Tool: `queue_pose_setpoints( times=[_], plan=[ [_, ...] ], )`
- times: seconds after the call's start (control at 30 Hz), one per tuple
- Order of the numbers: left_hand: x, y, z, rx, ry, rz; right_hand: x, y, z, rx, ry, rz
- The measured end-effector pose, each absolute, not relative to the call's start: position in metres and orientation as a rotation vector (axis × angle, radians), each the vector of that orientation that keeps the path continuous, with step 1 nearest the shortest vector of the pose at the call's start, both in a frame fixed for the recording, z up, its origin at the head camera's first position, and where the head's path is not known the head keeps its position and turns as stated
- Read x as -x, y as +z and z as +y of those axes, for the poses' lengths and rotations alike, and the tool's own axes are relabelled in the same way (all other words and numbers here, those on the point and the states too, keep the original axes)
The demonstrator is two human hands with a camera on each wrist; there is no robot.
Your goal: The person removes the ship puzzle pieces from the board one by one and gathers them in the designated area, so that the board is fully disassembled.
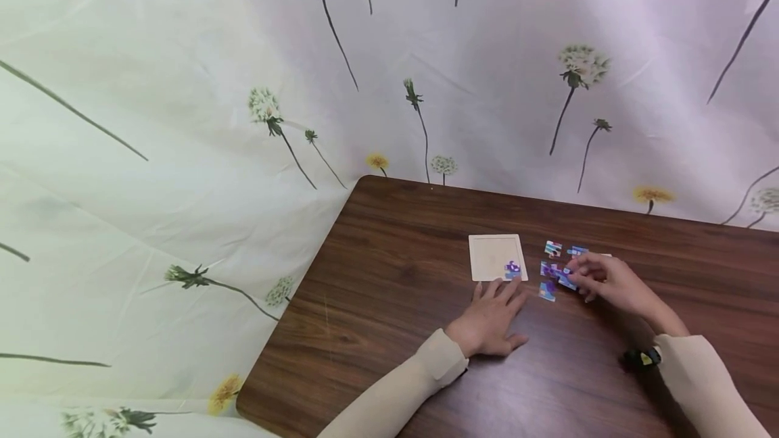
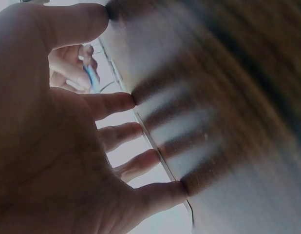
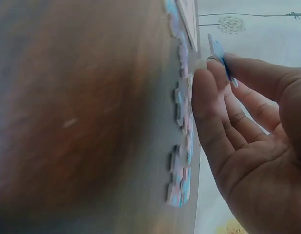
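Observation:
My right hand (image 1: 617,286) pinches a small blue jigsaw puzzle piece (image 3: 217,49) between thumb and fingertips, raised above the table in the right wrist view. My left hand (image 1: 489,320) lies palm down with fingers spread, its fingertips at the near edge of a square, pale puzzle tray (image 1: 487,253). In the tray's near right corner sits a purple and blue piece (image 1: 513,270). Between the tray and my right hand lie several loose puzzle pieces (image 1: 547,290), printed in blue, purple and pink. Part of the group is hidden behind my right fingers.
The dark wooden table (image 1: 377,269) has a rounded far left corner. A white cloth (image 1: 377,53) printed with dandelions hangs behind it and along its left side. A black band (image 1: 642,358) shows at my right wrist.

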State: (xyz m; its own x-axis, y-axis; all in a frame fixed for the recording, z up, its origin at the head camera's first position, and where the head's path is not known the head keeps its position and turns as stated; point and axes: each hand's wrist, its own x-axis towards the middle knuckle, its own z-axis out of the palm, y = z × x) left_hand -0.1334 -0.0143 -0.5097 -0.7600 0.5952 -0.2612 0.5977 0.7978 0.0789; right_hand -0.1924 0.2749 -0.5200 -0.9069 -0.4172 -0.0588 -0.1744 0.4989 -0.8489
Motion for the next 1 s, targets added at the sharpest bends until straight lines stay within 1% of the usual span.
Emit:
queue_pose_setpoints(
  times=[0.23, 0.5, 1.0],
  plan=[
    [0.136, -0.508, -0.016, -0.910, -0.019, 2.713, 0.183, -0.528, 0.282, 0.567, -1.362, 2.518],
    [0.135, -0.510, -0.012, -0.917, -0.010, 2.707, 0.174, -0.532, 0.286, 0.577, -1.275, 2.579],
    [0.135, -0.513, -0.013, -0.931, -0.003, 2.719, 0.165, -0.533, 0.281, 0.711, -1.122, 2.827]
  ],
)
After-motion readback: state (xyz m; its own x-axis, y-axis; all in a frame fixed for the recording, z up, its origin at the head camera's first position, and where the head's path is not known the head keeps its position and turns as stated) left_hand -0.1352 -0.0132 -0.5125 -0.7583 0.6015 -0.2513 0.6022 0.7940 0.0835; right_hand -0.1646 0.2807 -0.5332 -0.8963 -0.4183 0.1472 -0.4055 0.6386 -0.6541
